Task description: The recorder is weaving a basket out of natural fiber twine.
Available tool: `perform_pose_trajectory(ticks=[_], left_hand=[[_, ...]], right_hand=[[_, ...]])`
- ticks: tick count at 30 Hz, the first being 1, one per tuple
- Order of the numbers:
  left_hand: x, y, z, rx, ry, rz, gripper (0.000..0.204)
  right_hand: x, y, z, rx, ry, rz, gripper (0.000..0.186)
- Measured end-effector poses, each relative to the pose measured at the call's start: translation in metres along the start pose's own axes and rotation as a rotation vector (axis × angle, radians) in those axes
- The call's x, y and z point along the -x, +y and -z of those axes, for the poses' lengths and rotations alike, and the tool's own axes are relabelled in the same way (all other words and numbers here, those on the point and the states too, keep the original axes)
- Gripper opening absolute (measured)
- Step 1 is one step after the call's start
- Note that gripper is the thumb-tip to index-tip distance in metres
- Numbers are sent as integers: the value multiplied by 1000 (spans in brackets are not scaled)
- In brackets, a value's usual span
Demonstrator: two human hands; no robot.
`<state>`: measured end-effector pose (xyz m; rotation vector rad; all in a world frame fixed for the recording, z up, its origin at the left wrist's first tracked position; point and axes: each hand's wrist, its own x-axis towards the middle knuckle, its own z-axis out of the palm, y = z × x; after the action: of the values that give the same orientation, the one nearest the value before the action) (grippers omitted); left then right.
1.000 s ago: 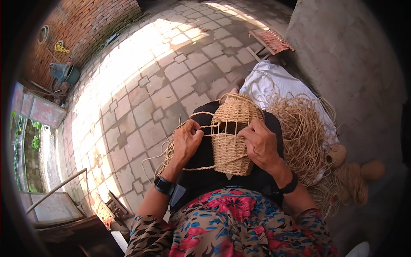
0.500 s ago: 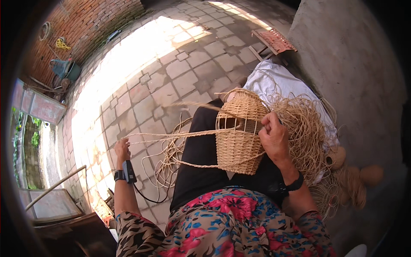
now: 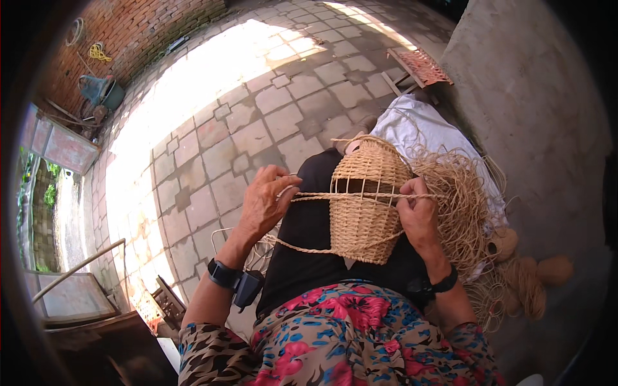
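Note:
A woven straw-coloured basket (image 3: pixel 364 225) lies across my lap, with an open band of bare upright stakes between its two woven parts. My left hand (image 3: pixel 264 198) is left of it, fingers closed on the twisted cord (image 3: pixel 315 195) that runs level to the open band. At the basket's right side, my right hand (image 3: pixel 418 215) pinches the cord where it comes out past the stakes; a short end sticks out to the right of the fingers. Another cord strand slants from the basket's lower left side towards my left forearm.
A large heap of loose cord (image 3: pixel 454 193) lies on a white sack (image 3: pixel 418 125) to the right, with cord balls (image 3: pixel 555 270) beside it. A low slatted stool (image 3: pixel 421 66) stands beyond, near the grey wall (image 3: pixel 528 96). Paving covers the floor; a bucket (image 3: pixel 112 95) stands far left.
My left hand has come in from far left to near the basket, and the long cord stretch has shortened. My right hand now pinches cord at the open band's right edge.

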<state>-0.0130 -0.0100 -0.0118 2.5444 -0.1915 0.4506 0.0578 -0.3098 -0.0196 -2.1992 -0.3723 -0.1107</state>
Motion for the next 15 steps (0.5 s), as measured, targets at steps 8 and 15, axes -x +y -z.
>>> perform_pose_trajectory(ticks=[8,15], left_hand=[[-23,12,-20,-10,-146,-43,9],[-34,23,-42,1002,-380,784,15]], right_hand=[[4,-2,4,-41,-28,-17,12],[6,0,2,-75,-19,-31,10]])
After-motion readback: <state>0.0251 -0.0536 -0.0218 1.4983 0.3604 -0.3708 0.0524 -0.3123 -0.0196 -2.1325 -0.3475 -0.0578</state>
